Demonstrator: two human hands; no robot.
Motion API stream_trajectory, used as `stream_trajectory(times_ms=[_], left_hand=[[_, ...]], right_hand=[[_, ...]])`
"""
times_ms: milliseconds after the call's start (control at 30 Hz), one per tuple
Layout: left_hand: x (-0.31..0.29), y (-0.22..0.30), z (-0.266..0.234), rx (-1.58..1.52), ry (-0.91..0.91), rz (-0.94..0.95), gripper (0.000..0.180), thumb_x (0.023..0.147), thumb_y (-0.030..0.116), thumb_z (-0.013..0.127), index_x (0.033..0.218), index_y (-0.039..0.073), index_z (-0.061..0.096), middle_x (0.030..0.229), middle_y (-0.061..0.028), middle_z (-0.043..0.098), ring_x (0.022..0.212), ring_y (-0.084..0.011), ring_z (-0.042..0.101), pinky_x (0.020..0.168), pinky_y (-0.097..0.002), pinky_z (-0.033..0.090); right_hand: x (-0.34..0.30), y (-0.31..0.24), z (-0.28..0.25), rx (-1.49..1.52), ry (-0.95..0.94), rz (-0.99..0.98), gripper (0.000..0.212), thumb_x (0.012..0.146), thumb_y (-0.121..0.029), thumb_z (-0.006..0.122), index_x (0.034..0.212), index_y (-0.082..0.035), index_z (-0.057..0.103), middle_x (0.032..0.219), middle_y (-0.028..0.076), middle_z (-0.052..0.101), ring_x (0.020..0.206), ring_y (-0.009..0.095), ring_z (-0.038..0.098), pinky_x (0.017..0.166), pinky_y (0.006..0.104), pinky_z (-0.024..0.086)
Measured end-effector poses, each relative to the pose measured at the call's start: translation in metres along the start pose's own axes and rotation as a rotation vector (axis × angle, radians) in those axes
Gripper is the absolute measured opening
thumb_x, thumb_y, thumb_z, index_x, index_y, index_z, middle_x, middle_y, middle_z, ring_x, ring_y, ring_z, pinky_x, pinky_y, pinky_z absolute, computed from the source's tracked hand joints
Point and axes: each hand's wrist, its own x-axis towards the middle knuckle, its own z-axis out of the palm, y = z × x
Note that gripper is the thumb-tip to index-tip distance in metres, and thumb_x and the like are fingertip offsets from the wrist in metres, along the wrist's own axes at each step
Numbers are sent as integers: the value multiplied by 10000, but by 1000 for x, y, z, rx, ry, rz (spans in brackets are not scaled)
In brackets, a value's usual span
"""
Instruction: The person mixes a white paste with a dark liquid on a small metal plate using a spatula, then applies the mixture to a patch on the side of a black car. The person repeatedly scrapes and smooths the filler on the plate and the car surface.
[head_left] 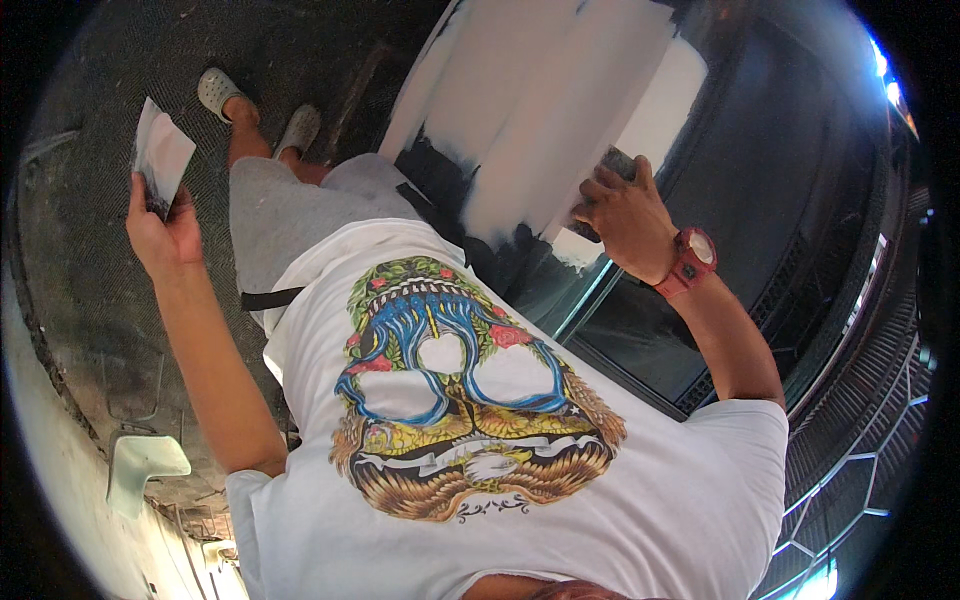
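My left hand (pixel 165 232), held out over the floor, grips a thin flat plate (pixel 166 158) smeared with pale pinkish paste and dark at its lower end. Over on the right, my right hand (pixel 635 222) is curled round a dark, flat-edged piece (pixel 618 163), partly hidden by the fingers; it rests against a large dark panel (pixel 440 172). Broad, streaky bands of pale pinkish filler (pixel 530 110) coat much of that panel. Beside my right fingers lies a whiter smooth patch (pixel 665 95). A red watch is on my right wrist.
Dark glossy panels and trim (pixel 790 170) continue to the right of the coated area. A dark textured floor (pixel 100 260) lies to the left, with my clogs on it. A pale wall (pixel 70 490) with a whitish bracket-like piece (pixel 145 465) stands at lower left.
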Motion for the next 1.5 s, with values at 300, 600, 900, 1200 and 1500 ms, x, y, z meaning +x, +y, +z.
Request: stream_trajectory(times_ms=[300,600,900,1200,1500], left_hand=[[3,-3,2,-4,-40,-10,305,1046,159,556,1227,-86,565,1214,-167,619,1065,-248,636,849,-346,551],[0,-2,8,7,-31,-14,351,1052,156,552,1291,-98,516,1219,-157,544,1045,-235,550,886,-380,491],[9,-3,2,-10,-31,-29,278,1047,155,554,1200,-76,577,1139,-145,620,975,-228,619,805,-343,530],[7,-5,7,12,-23,-19,266,1045,164,559,1173,-67,593,1117,-131,650,977,-229,649,802,-350,544],[10,1,2,16,9,-10,262,1046,157,556,1183,-62,598,1114,-132,658,971,-227,648,792,-348,540]], right_hand=[[-1,-21,3,69,36,-14,224,850,-154,650,1025,-242,760,1139,-32,620,1299,208,506,1084,574,295],[-9,-21,-2,76,80,1,220,857,-157,642,1025,-238,757,1134,-25,618,1306,210,494,1085,559,275],[-3,-31,7,64,-35,20,317,835,-114,631,1090,-262,745,1165,-16,602,1345,188,463,1076,552,261],[-13,41,-5,83,110,99,492,810,25,626,1190,-271,729,1319,-44,617,1411,195,441,1080,531,284],[10,44,0,125,-20,37,430,824,27,633,1160,-221,733,1294,-34,610,1424,176,432,1093,533,263]])
